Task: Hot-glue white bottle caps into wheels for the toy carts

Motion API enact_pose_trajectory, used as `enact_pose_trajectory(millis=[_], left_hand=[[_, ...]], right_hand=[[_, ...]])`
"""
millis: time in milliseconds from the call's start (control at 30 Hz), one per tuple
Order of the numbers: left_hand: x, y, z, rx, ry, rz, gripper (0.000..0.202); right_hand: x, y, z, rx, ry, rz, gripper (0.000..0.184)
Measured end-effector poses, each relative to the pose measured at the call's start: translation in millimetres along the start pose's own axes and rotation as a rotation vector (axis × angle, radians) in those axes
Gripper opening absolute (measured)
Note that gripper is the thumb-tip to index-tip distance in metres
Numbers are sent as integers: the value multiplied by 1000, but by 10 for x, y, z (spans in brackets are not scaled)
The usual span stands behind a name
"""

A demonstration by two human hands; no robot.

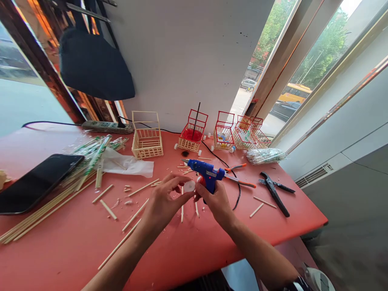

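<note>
My right hand [216, 202] is wrapped round the handle of a blue hot glue gun [206, 169], whose nozzle points left over the red table. Between the thumb and fingers of my left hand [168, 198] is a small round white cap [189, 186], held just below the gun's barrel. The right fingertips come close to the cap; whether they touch it I cannot tell. Thin wooden sticks [182, 206] lie under and around both hands. Behind the gun stands a small stick-built cart [192, 133] with red upper bars, a red bowl and white cap wheels.
A plain stick basket [147, 137] and several red-trimmed carts [224, 131] line the wall. Orange-handled pliers [242, 182] and black cutters [274, 192] lie to the right. A phone [39, 182], wrapped sticks [103, 149] and a power strip [106, 127] are at left.
</note>
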State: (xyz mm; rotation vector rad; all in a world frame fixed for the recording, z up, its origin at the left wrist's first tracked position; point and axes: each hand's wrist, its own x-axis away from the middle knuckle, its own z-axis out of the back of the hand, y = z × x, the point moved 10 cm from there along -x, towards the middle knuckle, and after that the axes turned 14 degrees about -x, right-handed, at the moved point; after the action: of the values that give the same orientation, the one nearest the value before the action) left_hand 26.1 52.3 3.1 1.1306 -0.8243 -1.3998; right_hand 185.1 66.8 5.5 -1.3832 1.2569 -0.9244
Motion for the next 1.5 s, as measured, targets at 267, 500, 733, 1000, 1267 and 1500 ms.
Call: enact_pose_trajectory(millis=[267,500,733,1000,1267,1500], left_hand=[[51,-338,-316,850,-210,525,16],[30,-308,-287,1038,-203,532,15],[-49,-350,-166,1039,-193,397,35],[-84,-352,-89,1067,-112,383,45],[-155,-345,105,731,-16,243,48],[-130,-113,574,-124,285,-47,31]], right_hand=[[-3,-125,176,-19,75,106,41],[3,-214,128,-26,-20,122,47],[44,-180,34,74,-117,89,57],[48,-70,11,147,-193,60,61],[50,-113,28,185,-202,111,62],[42,-89,84,320,-193,130,59]])
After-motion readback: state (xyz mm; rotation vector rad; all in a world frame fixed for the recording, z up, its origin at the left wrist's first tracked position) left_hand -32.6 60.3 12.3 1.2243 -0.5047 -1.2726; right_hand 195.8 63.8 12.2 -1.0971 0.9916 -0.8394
